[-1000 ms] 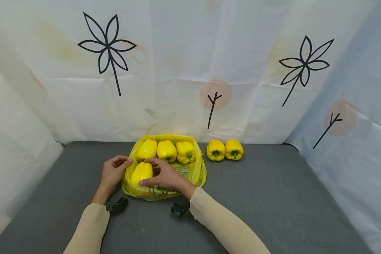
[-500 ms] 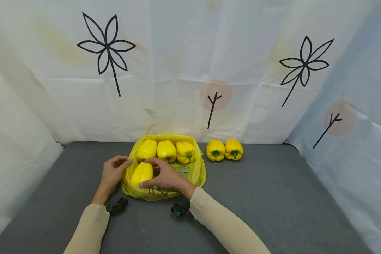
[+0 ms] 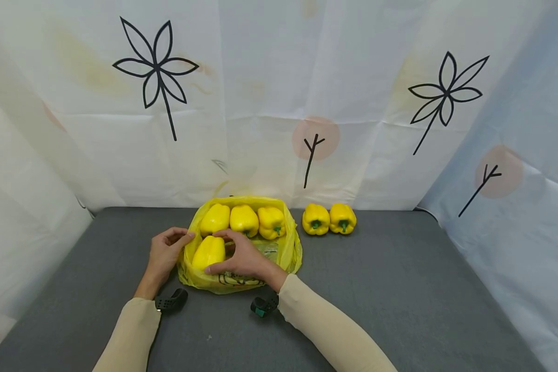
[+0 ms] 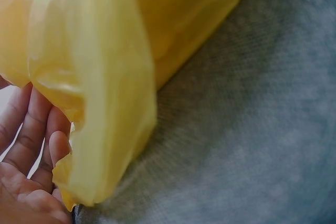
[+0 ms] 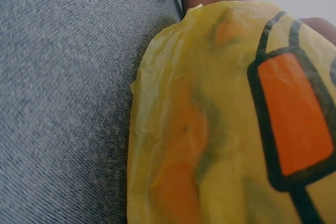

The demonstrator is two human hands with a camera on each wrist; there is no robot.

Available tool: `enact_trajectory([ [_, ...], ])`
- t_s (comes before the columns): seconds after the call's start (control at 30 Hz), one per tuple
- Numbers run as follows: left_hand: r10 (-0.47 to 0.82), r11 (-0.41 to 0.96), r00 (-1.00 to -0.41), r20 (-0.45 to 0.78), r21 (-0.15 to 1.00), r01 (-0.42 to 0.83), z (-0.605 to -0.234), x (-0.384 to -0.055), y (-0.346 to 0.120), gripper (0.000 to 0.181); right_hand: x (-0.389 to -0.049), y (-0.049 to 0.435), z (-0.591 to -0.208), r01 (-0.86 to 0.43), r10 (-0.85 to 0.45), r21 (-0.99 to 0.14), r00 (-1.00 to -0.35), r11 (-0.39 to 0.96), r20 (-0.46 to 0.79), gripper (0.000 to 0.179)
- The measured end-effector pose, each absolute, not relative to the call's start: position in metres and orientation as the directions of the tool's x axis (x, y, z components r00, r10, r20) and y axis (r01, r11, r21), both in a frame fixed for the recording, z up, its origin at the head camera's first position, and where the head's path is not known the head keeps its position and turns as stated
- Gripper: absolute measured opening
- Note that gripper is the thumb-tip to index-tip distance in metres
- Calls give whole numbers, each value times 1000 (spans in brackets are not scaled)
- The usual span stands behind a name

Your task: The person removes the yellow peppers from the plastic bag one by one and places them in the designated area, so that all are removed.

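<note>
Curtained booth (image 3: pixel 260 93): grey tbl (image 3: pixel 400 289), printed sheets (image 3: pixel 362 88) 3 sides.

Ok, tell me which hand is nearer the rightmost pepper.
Right. The right hand grips the front pepper in the bag, left of the rightmost pepper; the left hand, farther left, holds the bag's left side.

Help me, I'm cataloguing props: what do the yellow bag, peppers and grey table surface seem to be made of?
Yellow bag: apparently thin, slightly shiny plastic film, judging by its creases and translucence.
Peppers: smooth and glossy with highlights; real flesh or moulded plastic, the look leaves it open.
Grey table surface: matte, probably woven fabric, since the wrist views show fine thread-like texture.
</note>
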State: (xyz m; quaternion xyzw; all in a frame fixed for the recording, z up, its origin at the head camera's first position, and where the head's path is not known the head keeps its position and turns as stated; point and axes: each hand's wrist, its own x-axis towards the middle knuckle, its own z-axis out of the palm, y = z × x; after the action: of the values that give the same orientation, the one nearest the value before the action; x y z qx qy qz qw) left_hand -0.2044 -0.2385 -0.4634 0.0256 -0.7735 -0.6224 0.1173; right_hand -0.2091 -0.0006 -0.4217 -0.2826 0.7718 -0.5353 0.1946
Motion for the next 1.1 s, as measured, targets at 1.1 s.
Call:
enact_trajectory([
  [1.1,-184,235,-969,167,964,122,-463,-204,-239,38,-206,6,-400,-186,-542,-973,-836,138,83,74],
])
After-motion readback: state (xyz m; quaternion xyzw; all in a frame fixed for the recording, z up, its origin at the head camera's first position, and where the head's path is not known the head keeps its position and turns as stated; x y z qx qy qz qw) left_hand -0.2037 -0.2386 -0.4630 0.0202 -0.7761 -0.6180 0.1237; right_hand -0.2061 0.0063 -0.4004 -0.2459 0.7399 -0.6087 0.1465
